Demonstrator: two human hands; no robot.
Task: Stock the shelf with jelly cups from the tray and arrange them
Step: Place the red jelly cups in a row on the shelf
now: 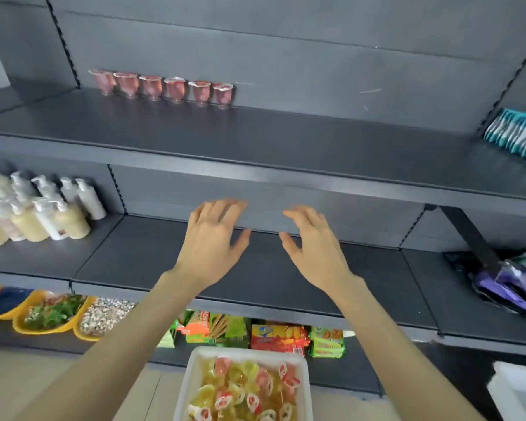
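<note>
Several pink jelly cups point(161, 88) stand upright in a row at the back left of the upper grey shelf point(286, 141). Below, at the bottom centre, a white tray point(195, 375) holds a heap of yellow and pink jelly cups point(243, 390). My left hand point(213, 241) and my right hand point(313, 244) are raised side by side in front of the shelf's front edge, above the tray. Both have spread, relaxed fingers and hold nothing.
Pump bottles point(34, 208) crowd the middle shelf's left end. Purple packs point(510, 281) lie at its right. Teal packets point(520, 135) sit at the upper shelf's right end. Snack packs point(280, 338) and yellow bowls point(52, 314) fill the lowest shelf. A white box point(516, 390) stands at the bottom right.
</note>
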